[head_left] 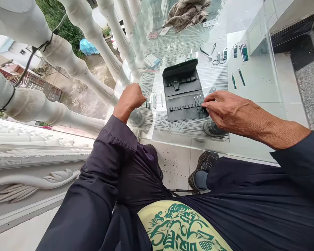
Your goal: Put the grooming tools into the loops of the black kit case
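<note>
An open black tool case (183,91) lies flat on the glass table (256,87). A few slim metal tools (198,104) sit in the loops of its lower half. My right hand (230,113) rests at the case's lower right corner, fingertips pinched together on the end of one of those tools. My left hand (130,99) is curled closed at the table's left edge, next to several loose metal tools (154,99) lying on the glass. What the left fingers hold, if anything, is hidden.
Scissors and nippers (215,55), nail clippers (239,51) and two green-handled picks (237,78) lie beyond the case. A small box (151,60) and a brown cloth (187,13) are farther back. A white balustrade (75,52) runs along the left. My feet (202,167) show under the glass.
</note>
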A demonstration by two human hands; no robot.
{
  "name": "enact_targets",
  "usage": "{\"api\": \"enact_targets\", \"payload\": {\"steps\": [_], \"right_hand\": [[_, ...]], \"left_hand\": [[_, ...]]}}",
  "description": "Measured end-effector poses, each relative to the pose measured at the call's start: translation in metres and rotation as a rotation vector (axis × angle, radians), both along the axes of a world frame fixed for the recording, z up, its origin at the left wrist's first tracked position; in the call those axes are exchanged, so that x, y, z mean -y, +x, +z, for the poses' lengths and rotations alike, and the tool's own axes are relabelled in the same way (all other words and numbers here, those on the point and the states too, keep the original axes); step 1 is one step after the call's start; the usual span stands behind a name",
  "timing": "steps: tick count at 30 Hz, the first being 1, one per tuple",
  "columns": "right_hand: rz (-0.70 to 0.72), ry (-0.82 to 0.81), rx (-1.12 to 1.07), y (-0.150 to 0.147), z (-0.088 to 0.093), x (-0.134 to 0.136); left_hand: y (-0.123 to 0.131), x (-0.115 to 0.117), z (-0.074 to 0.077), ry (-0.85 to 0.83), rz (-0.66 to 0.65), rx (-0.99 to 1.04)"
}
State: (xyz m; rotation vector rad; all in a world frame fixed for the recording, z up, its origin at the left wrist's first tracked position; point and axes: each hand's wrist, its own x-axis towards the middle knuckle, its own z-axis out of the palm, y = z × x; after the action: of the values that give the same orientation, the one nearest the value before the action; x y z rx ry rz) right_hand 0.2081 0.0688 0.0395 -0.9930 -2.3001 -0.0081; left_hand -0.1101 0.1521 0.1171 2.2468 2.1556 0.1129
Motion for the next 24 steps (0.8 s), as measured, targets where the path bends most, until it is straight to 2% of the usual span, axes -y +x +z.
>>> {"api": "enact_targets", "payload": {"steps": [3,9,14,17,20,22,24], "right_hand": [[-0.023,-0.079,0.080,0.001,0.002,0.000],[-0.073,-0.083,0.126,0.002,0.005,0.002],[-0.082,-0.044,0.142,0.002,0.011,0.006],[-0.090,-0.034,0.110,0.003,0.014,0.008],[-0.129,-0.023,0.084,0.005,0.018,0.009],[-0.167,-0.019,0.071,0.005,0.021,0.011],[-0.199,-0.017,0.053,0.003,0.023,0.013]], "left_hand": [[0.005,-0.002,-0.008,-0.015,-0.007,-0.031],[0.011,-0.004,-0.018,0.034,0.009,-0.105],[0.012,-0.004,-0.021,0.075,0.008,-0.088],[0.009,-0.008,-0.018,0.098,0.005,-0.052],[0.004,-0.010,-0.010,0.111,0.030,0.169],[0.006,-0.006,-0.004,0.051,0.045,0.350],[0.019,0.004,0.000,0.001,-0.020,0.545]]}}
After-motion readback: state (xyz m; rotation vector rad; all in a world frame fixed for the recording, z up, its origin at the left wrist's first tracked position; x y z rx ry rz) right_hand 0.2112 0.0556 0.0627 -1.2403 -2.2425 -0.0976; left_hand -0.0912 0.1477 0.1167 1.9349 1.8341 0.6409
